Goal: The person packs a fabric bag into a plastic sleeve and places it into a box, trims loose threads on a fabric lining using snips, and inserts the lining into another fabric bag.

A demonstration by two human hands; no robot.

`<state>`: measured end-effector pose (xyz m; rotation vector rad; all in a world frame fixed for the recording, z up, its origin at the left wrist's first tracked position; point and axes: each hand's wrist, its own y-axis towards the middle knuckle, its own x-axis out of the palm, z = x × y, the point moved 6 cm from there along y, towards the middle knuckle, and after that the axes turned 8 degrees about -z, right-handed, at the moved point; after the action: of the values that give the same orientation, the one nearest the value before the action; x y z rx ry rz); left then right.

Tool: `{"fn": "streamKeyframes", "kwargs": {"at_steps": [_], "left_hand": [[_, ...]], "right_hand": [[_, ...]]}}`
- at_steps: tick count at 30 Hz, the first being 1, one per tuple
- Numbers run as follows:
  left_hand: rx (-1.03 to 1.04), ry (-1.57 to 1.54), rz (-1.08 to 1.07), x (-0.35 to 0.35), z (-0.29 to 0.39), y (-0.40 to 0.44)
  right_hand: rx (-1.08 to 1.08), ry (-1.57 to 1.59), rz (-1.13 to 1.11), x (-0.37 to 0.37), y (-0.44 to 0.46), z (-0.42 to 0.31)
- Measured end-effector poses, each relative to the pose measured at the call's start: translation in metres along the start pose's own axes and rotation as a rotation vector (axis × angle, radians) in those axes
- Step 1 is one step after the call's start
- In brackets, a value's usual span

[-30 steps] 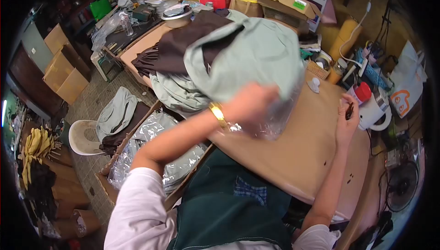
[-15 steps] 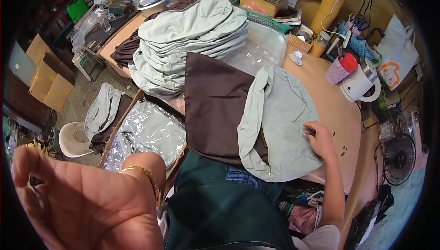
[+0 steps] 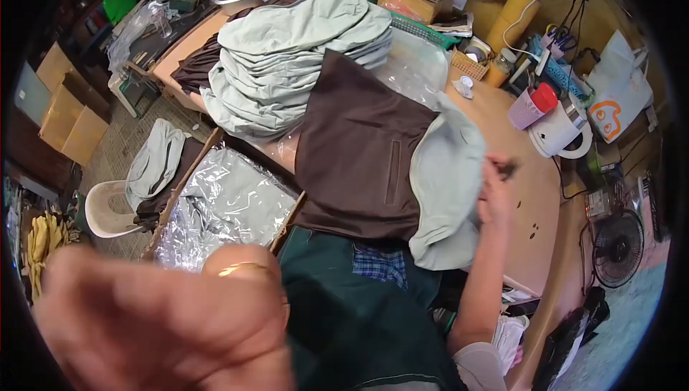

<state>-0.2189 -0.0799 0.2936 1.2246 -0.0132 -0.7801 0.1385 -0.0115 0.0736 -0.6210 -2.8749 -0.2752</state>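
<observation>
A dark brown and pale green cloth piece [image 3: 362, 154] lies across the tan table, its brown part showing a long narrow stitched slit. Along the right edge of its folded pale green part is my right hand [image 3: 495, 194], fingers closed round a small dark tool that is blurred. My left hand [image 3: 158, 319] is raised close to the camera at the lower left, its fingers smeared by motion, away from the cloth. Behind the brown part rises a stack of pale green pieces [image 3: 287, 54].
An open carton [image 3: 169, 222] with plastic-wrapped cloth stands left of the table [image 3: 535, 247]. At the right are a pink cup [image 3: 527, 107], a white kettle [image 3: 556, 133] and a black fan [image 3: 619, 247]. A white chair [image 3: 108, 208] bears more cloth.
The cloth piece has shifted and folded over, showing the slit and more brown. My right hand has moved slightly up and left. My left hand remains near the camera, now more blurred.
</observation>
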Motion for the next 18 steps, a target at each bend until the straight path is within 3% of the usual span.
{"fn": "streamKeyframes", "kwargs": {"at_steps": [1,2,4,5,7,8,10,12,14,16,18], "left_hand": [[-0.074,-0.046,-0.052,0.009,-0.014,0.002],[-0.165,-0.05,-0.103,0.022,-0.034,0.003],[-0.385,0.063,-0.21,0.071,-0.102,-0.012],[-0.384,0.171,-0.147,0.106,-0.141,-0.035],[-0.523,0.473,-0.381,0.162,-0.201,-0.078],[-0.521,0.468,-0.379,0.181,-0.217,-0.093],[-0.642,0.52,-0.702,0.225,-0.239,-0.125],[-0.59,0.508,-0.703,0.248,-0.226,-0.124],[-0.54,0.457,-0.746,0.257,-0.199,-0.117],[-0.499,0.447,-0.794,0.257,-0.192,-0.119],[-0.692,-0.07,-0.559,0.243,-0.208,-0.121]], "right_hand": [[-0.009,0.189,0.087,-0.033,0.003,-0.001],[-0.013,0.185,0.1,-0.065,0.004,0.0],[0.206,-0.915,-0.134,-0.103,-0.001,0.011],[0.208,-0.916,-0.119,-0.109,-0.007,0.011],[-0.079,-1.159,0.115,-0.119,-0.011,-0.013],[-0.041,-0.824,0.154,-0.082,-0.018,-0.042],[-0.12,-0.696,-0.03,-0.002,-0.026,-0.079],[-0.085,-0.488,-0.345,0.06,-0.017,-0.055],[0.021,-0.828,-0.34,0.063,0.017,-0.003],[0.034,-0.848,-0.197,0.012,0.044,0.061],[0.048,-0.866,-0.06,-0.013,0.049,0.077]]}}
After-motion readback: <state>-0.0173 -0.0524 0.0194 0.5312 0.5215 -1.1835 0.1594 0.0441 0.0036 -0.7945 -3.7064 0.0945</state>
